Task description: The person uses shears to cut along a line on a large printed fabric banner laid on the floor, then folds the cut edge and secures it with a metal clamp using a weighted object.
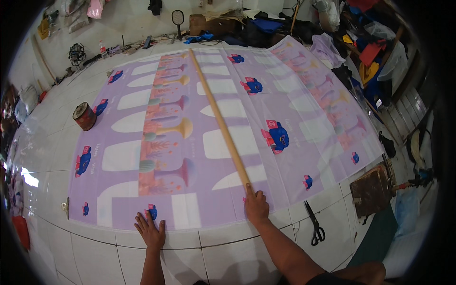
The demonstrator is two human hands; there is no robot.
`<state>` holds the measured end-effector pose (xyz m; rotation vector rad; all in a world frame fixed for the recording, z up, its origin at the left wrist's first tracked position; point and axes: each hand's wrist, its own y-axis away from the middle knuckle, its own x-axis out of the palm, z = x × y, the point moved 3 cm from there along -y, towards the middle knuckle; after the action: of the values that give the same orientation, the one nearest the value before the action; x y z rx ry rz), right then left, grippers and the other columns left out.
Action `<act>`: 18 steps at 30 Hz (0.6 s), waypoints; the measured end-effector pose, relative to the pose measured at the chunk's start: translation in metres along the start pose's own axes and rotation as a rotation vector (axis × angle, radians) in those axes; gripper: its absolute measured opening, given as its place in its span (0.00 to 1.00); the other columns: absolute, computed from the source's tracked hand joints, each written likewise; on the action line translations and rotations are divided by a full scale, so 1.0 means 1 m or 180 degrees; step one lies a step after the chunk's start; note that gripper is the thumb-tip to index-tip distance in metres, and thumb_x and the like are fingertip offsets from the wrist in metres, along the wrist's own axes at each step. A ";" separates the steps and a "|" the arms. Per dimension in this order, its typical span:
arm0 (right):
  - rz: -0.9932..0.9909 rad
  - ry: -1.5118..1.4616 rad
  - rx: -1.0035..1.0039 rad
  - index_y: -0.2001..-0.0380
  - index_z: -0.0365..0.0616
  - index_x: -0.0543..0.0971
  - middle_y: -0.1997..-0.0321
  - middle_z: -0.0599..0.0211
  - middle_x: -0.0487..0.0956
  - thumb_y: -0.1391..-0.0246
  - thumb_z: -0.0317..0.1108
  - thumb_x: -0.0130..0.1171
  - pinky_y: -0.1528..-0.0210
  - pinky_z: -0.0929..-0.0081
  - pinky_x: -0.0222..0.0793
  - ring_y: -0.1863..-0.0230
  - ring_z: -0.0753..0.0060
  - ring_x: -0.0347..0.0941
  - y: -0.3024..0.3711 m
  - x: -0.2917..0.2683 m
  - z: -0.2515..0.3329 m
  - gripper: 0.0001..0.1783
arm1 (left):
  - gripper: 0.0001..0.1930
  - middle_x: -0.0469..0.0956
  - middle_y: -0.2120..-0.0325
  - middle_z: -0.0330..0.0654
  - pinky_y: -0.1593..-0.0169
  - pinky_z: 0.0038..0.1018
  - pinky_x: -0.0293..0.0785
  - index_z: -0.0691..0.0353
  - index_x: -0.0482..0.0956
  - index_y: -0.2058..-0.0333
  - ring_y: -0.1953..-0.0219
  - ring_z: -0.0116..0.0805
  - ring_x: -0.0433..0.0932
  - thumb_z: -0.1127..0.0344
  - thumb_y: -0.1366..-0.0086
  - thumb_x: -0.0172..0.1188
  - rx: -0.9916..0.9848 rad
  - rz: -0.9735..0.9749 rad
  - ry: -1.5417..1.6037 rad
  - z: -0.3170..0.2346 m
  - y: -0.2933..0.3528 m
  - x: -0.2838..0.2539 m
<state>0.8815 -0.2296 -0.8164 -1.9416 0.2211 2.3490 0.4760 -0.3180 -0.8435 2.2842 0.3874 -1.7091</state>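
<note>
A large sheet of lilac printed fabric (218, 178) lies spread on the floor, with white shapes, a peach-and-pink band and blue cartoon figures on it. Across it, from the far edge to the near one, runs a long wooden stick (219, 118). My right hand (257, 207) grips the stick's near end, close to the fabric's front edge. Farther left, my left hand (151, 230) rests flat on the same edge with its fingers spread, beside a small blue figure. Black-handled scissors (315, 225) lie on the tiles to the right of my right hand.
A rusty red tin (84, 117) stands at the fabric's left edge, with a metal clip (65, 205) at its near left corner. A worn brown block-like object (369, 191) sits at the right. Bags and cloth (375, 57) pile up at the back right. White tiles (223, 261) surround the fabric.
</note>
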 end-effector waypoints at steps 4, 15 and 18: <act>-0.0134 0.0122 0.0264 0.30 0.65 0.61 0.54 0.55 0.69 0.39 0.40 0.54 0.60 0.52 0.76 0.54 0.50 0.73 -0.009 -0.006 -0.040 0.34 | 0.41 0.44 0.29 0.65 0.28 0.55 0.32 0.63 0.54 0.31 0.27 0.63 0.40 0.49 0.36 0.59 -0.0021 -0.0116 0.0144 -0.005 0.007 0.000; -0.0387 0.0264 0.0762 0.29 0.63 0.58 0.53 0.53 0.70 0.40 0.36 0.56 0.58 0.54 0.76 0.55 0.49 0.73 -0.018 -0.013 -0.139 0.37 | 0.38 0.66 0.46 0.60 0.47 0.46 0.72 0.73 0.61 0.39 0.43 0.56 0.67 0.57 0.41 0.66 -0.2729 -0.1514 0.2069 0.096 -0.007 -0.023; -0.0391 0.0168 0.0992 0.29 0.62 0.58 0.54 0.52 0.70 0.39 0.35 0.55 0.57 0.54 0.75 0.55 0.48 0.72 -0.017 -0.021 -0.154 0.36 | 0.33 0.68 0.52 0.56 0.54 0.43 0.75 0.72 0.64 0.44 0.50 0.48 0.71 0.58 0.41 0.65 -0.3365 -0.1516 0.3387 0.075 -0.013 -0.032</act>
<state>1.0373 -0.2378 -0.8254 -1.8129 0.4300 2.0463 0.3955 -0.3354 -0.8340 2.0043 1.6261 -0.0096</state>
